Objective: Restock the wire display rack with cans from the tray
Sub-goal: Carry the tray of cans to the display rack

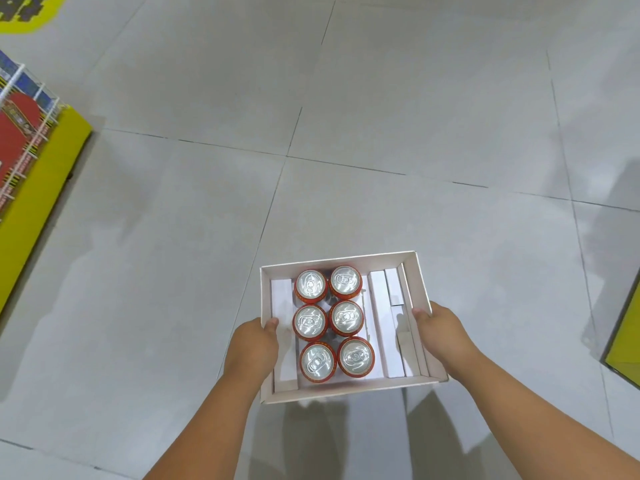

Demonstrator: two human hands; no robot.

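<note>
A white cardboard tray [417, 271] hangs above the tiled floor in the lower middle of the head view. Inside it stand several red cans [334, 322] with silver tops, in two rows toward the tray's left side. My left hand [254, 344] grips the tray's left wall, thumb over the rim. My right hand [441, 332] grips the right wall the same way. The wire display rack [26, 133] is at the far left edge, white wire with red and blue packaging behind it, on a yellow base.
The yellow base [38, 188] of the rack juts out along the left edge. Another yellow fixture [627, 341] shows at the right edge. Grey floor tiles [381, 116] stretch ahead between them. A yellow shape [27, 12] sits at the top left corner.
</note>
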